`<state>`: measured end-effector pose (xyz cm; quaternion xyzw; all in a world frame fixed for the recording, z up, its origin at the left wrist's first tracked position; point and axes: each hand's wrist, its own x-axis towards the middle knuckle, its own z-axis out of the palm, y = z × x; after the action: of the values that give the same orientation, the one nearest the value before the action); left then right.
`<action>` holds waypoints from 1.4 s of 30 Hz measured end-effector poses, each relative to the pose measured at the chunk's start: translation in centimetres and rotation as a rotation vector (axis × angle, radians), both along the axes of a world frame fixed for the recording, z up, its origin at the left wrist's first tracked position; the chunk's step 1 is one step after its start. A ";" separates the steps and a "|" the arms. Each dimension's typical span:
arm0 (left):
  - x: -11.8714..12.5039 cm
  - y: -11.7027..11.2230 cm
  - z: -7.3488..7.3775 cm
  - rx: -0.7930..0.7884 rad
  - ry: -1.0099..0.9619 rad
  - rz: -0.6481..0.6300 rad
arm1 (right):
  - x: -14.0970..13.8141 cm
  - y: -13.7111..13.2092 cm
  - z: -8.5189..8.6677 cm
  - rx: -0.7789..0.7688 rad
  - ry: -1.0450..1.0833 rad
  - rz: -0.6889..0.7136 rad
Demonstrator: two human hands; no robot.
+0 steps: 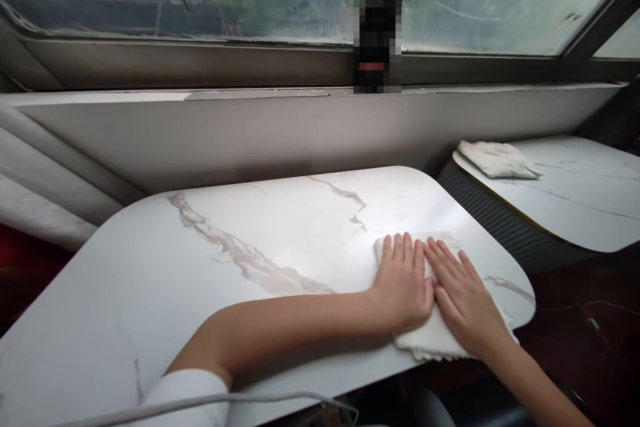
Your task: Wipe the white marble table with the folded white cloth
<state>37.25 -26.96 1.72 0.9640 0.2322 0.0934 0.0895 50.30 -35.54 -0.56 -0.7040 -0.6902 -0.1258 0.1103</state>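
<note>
A folded white cloth (435, 337) lies on the right part of a white marble-patterned table (210, 267), its lower edge reaching the table's near edge. My left hand (404, 283) rests flat on the cloth, fingers stretched out and pointing away from me. Beside it, my right hand (463, 300) presses flat on the same cloth, fingers extended toward the upper left. The two hands nearly touch at the thumbs. Neither hand is wrapped round anything.
A second marble-patterned table (590, 200) stands to the right, with another folded white cloth (497, 159) near its left end. Behind is a ledge (280, 120) below windows, with a blurred-out dark object (376, 47) on it. A grey cable (280, 397) crosses the lower foreground.
</note>
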 end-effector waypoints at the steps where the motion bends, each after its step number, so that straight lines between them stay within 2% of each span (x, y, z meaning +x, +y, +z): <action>1: -0.9 0.4 0.1 -0.014 0.010 0.011 | -0.9 0.6 0.0 -0.007 -0.002 -0.002; 3: -1.9 1.8 0.2 -0.047 0.048 0.054 | -2.1 2.6 -0.1 -0.041 -0.002 -0.013; 6: -2.2 5.3 0.3 -0.083 0.109 0.158 | -3.1 7.2 0.3 -0.123 0.023 -0.061; 9: -1.8 10.1 -0.1 -0.056 0.091 0.253 | -3.5 12.9 0.7 -0.161 0.094 -0.091; 14: -1.8 18.1 -1.0 0.024 0.036 0.357 | -4.4 21.7 1.3 -0.122 0.191 -0.103; 16: -2.0 20.1 -1.0 0.051 0.026 0.378 | -4.7 24.0 1.4 -0.116 0.215 -0.109; 19: -2.3 21.1 -1.0 0.078 0.004 0.403 | -5.0 25.3 1.4 -0.121 0.228 -0.098; 23: -2.9 19.5 -1.3 0.092 -0.032 0.439 | -5.2 23.8 1.4 -0.130 0.217 -0.041; 27: -4.4 15.8 -1.5 0.131 -0.034 0.418 | -6.3 19.9 1.4 -0.131 0.211 0.003; 32: -8.3 8.4 -1.1 0.126 -0.003 0.338 | -8.8 11.8 1.1 -0.218 0.291 0.090; 37: -13.7 1.1 -0.4 0.057 0.040 0.208 | -11.2 3.2 -0.2 -0.181 0.309 0.344; 40: -15.9 -0.6 0.1 -0.017 0.068 0.158 | -12.2 1.3 0.0 -0.129 0.246 0.470; 42: -16.4 -0.1 0.3 -0.068 0.087 0.173 | -12.8 2.0 0.8 -0.151 0.183 0.470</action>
<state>20.88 -27.05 2.02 0.9400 0.3212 0.0508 0.1037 37.50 -33.49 0.22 -0.5391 -0.8293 0.0194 0.1459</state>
